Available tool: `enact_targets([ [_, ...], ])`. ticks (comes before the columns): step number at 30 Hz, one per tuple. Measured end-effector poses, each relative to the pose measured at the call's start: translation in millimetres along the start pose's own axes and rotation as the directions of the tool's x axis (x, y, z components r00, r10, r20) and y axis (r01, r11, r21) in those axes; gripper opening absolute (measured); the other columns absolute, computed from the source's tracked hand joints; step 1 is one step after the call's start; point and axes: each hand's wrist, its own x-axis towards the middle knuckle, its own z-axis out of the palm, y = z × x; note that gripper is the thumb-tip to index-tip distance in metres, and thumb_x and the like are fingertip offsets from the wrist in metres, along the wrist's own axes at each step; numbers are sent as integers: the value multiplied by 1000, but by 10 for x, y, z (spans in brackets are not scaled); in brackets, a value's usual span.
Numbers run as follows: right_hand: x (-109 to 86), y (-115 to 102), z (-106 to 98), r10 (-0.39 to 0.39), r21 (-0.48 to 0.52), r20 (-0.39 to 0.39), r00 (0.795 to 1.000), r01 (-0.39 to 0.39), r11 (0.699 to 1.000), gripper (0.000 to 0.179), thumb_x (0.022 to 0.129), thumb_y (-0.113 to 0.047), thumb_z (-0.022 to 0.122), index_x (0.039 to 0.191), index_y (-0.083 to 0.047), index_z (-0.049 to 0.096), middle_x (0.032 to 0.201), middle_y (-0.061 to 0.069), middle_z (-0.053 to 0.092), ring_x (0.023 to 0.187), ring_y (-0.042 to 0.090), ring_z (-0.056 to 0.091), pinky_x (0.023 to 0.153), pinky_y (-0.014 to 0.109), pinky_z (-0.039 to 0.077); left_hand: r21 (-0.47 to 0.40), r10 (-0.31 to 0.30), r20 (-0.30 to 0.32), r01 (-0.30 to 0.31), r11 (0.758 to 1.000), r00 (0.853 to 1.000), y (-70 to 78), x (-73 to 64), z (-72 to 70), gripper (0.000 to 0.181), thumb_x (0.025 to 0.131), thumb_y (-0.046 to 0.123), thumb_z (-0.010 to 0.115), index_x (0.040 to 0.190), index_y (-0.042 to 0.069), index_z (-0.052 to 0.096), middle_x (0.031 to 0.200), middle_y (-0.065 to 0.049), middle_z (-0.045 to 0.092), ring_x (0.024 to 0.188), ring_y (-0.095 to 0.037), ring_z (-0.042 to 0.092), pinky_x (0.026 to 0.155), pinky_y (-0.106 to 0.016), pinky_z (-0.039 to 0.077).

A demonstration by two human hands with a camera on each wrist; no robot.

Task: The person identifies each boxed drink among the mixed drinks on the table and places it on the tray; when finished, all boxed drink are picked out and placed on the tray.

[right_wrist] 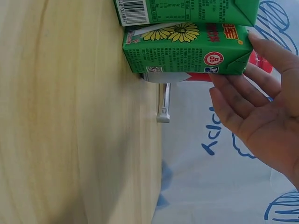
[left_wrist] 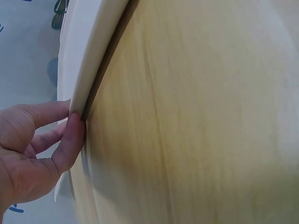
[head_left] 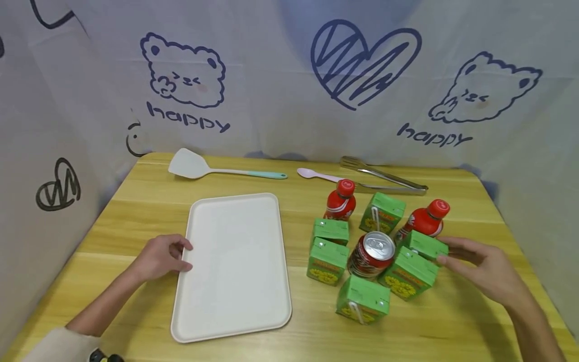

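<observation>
A white rectangular tray [head_left: 232,266] lies flat on the table, and my left hand [head_left: 165,256] pinches its left rim between thumb and fingers, as the left wrist view of the tray edge [left_wrist: 88,60] shows. On the right, my right hand [head_left: 486,271] holds the top end of a green juice box [head_left: 425,245], its thumb on one side and fingers on the other. That juice box [right_wrist: 187,51] stands behind another green juice box [head_left: 409,274]. A red bottle [head_left: 427,218] is just beyond them. A red soda can [head_left: 371,255] stands among the boxes.
More green juice boxes stand around the can, one at the front [head_left: 363,299] and one at the back [head_left: 382,213]. Another red bottle [head_left: 341,201] is behind. Along the far edge lie a white spatula [head_left: 190,163], a pink spoon [head_left: 307,173] and metal tongs [head_left: 389,177].
</observation>
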Motion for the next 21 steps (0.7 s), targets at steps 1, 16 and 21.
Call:
enact_targets([
  [1,-1,6,6,-2,8,3,1000,2,1000,42,86,-23,70,124,-7,61,106,-37,53,93,-20,51,71,11,47,3,-3,0,3,1000,1000,4,-3,2,36,70,9,80,99,-2,62,71,-5,56,60,-15,53,54,-27,45],
  [16,-54,84,219,-76,204,-117,990,99,974,46,81,2,71,124,7,55,109,-29,58,99,-13,57,80,8,48,44,6,-5,-6,999,1000,22,-16,9,38,68,10,82,98,-1,63,73,-5,56,66,-16,51,56,-25,43],
  [21,-80,78,275,-44,276,-150,988,85,957,46,81,4,69,125,7,54,112,-27,59,100,-12,58,79,9,48,50,4,-2,-4,999,1000,31,-10,-2,38,69,11,82,99,-1,63,73,-4,56,66,-16,51,56,-25,43],
])
